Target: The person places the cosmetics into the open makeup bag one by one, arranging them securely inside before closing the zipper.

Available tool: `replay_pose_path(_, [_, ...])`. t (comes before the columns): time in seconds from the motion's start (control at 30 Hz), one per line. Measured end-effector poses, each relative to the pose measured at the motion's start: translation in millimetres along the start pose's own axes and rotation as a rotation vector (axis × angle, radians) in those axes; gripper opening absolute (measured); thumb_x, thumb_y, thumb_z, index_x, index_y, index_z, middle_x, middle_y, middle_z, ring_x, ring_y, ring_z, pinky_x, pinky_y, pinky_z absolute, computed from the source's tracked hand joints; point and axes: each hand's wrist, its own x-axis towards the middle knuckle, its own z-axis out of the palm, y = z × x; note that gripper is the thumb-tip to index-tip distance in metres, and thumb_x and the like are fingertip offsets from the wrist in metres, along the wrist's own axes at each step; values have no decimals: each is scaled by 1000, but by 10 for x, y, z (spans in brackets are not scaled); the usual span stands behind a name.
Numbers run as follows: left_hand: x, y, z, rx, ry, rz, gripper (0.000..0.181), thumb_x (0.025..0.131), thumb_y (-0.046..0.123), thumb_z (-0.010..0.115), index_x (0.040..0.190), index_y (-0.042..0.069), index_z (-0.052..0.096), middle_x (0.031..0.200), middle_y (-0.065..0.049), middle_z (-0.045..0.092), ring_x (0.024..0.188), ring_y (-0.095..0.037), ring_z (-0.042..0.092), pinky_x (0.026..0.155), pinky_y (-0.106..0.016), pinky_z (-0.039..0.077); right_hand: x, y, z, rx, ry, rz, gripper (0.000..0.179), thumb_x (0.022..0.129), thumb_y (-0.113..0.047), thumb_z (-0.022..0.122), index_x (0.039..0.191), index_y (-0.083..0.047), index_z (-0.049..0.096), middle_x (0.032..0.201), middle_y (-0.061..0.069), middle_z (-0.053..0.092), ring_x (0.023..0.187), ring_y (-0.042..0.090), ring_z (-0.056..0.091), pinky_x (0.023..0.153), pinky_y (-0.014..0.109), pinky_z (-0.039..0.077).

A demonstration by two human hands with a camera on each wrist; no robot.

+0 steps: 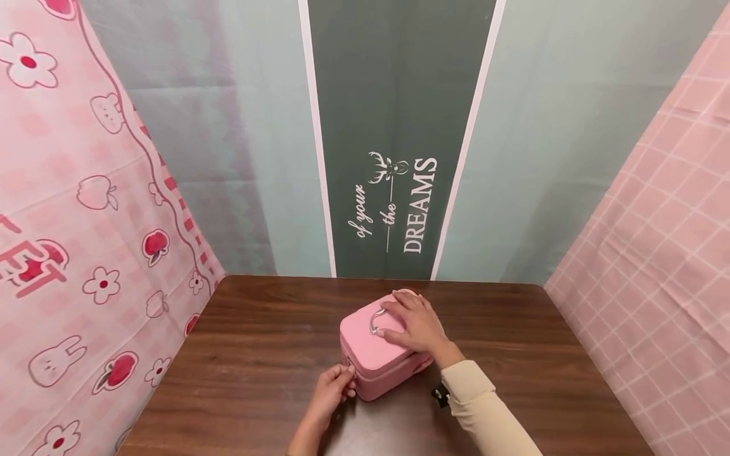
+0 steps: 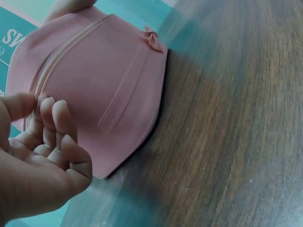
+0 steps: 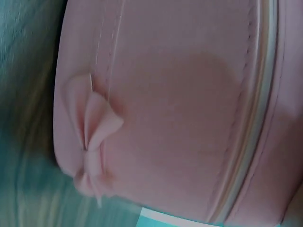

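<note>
A pink zippered case [image 1: 365, 348] with a silver handle [image 1: 374, 322] on its lid stands at the middle of the table. At its near left corner my left hand [image 1: 333, 389] pinches the zipper pull, which the fingertips mostly hide. In the left wrist view, thumb and forefinger of that left hand [image 2: 42, 161] meet at the zipper [image 2: 53, 57]. My right hand [image 1: 419, 324] rests spread on the lid beside the handle. A pink bow [image 3: 92, 123] decorates the case's side in the right wrist view, where no fingers of the right hand show clearly.
The case sits on a dark brown wooden table [image 1: 256, 342]. A printed curtain [image 1: 393, 95] hangs behind it, with pink patterned cloths [image 1: 114, 240] on the left and checked pink cloth [image 1: 656, 253] on the right. A small black device [image 1: 441, 394] sits at my right wrist.
</note>
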Motion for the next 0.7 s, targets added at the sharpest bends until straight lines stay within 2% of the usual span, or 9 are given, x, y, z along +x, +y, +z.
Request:
replay_pose_path(0.1, [4, 50, 4, -31, 31, 20, 30, 96, 14, 47, 91, -15, 49, 67, -1, 52, 56, -11, 53, 51, -21, 36, -19, -116, 2, -49, 29, 119, 58, 77, -59, 59, 120, -21, 60, 132, 15, 49, 124, 32, 39, 100, 56, 24])
replay_pose_path(0.23, [23, 111, 7, -52, 86, 51, 26, 94, 9, 44, 91, -16, 47, 64, 0, 50, 54, -9, 51, 51, -20, 36, -33, -318, 20, -98, 59, 318, 60, 77, -60, 57, 120, -19, 59, 132, 17, 47, 124, 33, 37, 101, 57, 19])
replay_pose_path(0.37, [21, 127, 3, -53, 130, 47, 25, 94, 8, 43, 90, -17, 45, 63, 0, 47, 54, -9, 49, 51, -20, 37, -17, -521, 85, -140, 97, 463, 62, 78, -61, 55, 119, -15, 57, 132, 20, 45, 123, 37, 36, 100, 61, 17])
replay_pose_path(0.5, [5, 110, -4, -73, 166, 27, 26, 94, 8, 43, 86, -16, 44, 62, -1, 45, 54, -10, 47, 51, -21, 36, 1, -663, 155, -155, 136, 532, 65, 78, -61, 52, 120, -10, 57, 129, 24, 44, 121, 41, 35, 98, 64, 15])
replay_pose_path(0.7, [-6, 67, -30, -75, 161, 3, 28, 94, 9, 44, 88, -18, 48, 61, 0, 48, 52, -9, 50, 50, -21, 37, -24, -702, 202, -164, 179, 560, 64, 78, -58, 54, 119, -10, 58, 127, 23, 45, 120, 40, 35, 98, 63, 14])
